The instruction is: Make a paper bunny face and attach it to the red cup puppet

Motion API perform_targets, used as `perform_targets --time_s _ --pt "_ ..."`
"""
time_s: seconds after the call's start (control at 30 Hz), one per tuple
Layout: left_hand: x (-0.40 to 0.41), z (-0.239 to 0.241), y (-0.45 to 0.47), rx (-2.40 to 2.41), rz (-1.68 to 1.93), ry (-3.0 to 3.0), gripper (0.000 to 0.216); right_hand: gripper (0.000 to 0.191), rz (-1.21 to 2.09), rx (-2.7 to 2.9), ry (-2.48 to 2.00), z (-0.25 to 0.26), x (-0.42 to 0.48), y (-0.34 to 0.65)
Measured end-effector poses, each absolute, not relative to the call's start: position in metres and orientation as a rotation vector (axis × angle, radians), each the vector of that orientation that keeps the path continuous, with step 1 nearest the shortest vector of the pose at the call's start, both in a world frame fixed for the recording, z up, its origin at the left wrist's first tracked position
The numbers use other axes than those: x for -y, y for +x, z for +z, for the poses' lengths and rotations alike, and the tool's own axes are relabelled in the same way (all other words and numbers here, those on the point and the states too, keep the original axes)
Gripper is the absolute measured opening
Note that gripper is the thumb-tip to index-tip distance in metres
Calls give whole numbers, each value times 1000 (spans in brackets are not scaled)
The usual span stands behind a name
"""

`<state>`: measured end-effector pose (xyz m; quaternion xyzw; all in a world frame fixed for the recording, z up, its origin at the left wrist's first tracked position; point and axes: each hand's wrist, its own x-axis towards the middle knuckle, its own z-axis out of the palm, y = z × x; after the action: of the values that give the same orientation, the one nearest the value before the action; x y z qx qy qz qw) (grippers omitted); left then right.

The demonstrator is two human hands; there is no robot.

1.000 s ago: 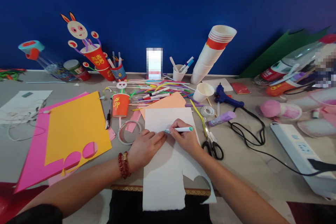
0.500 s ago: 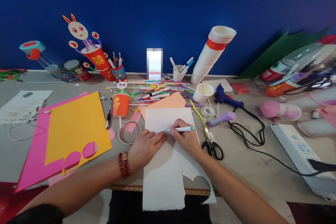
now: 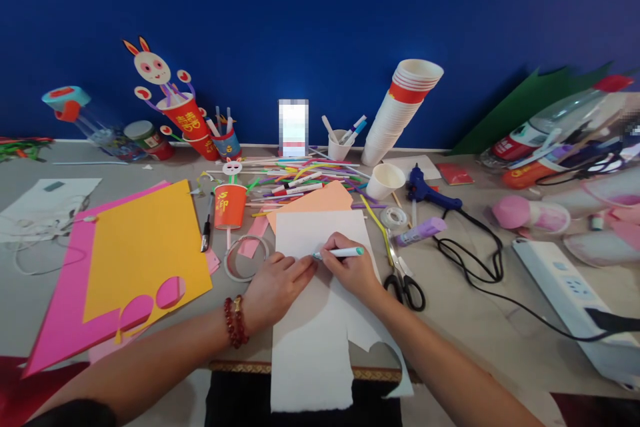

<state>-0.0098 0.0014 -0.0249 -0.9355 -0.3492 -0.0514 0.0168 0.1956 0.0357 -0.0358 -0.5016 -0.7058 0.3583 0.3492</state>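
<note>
White paper (image 3: 313,360) lies in front of me, its torn lower end hanging over the table edge; a cut-out curved piece shows at its lower right. My right hand (image 3: 350,270) grips a white marker (image 3: 345,252) with a green end, its tip down at the paper near my left fingertips. Flat on the sheet rests my left hand (image 3: 275,287), fingers stretched out, holding nothing. Whatever mark lies under the tip is too small to make out. Just right of the paper are black-handled scissors (image 3: 405,287), and to its left is a roll of tape (image 3: 245,258).
Yellow card (image 3: 145,247) on pink card lies left. An orange cup (image 3: 230,207) stands near loose pipe cleaners (image 3: 270,180). At right are a blue glue gun (image 3: 430,190), its black cord, a glue stick (image 3: 420,231) and a power strip (image 3: 575,300). Stacked paper cups (image 3: 400,113) lean behind.
The marker's rear end has swung slightly left and down as my right hand shifts a little. My left hand stays on the paper. The whole view has dropped slightly.
</note>
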Motion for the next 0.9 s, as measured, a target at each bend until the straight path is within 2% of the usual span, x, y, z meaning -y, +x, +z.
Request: perform_targets --time_s 0.9 --pt "-2 -28 -10 1085 -167 -2908 38 16 904 1842 -1296 -38 -36 195"
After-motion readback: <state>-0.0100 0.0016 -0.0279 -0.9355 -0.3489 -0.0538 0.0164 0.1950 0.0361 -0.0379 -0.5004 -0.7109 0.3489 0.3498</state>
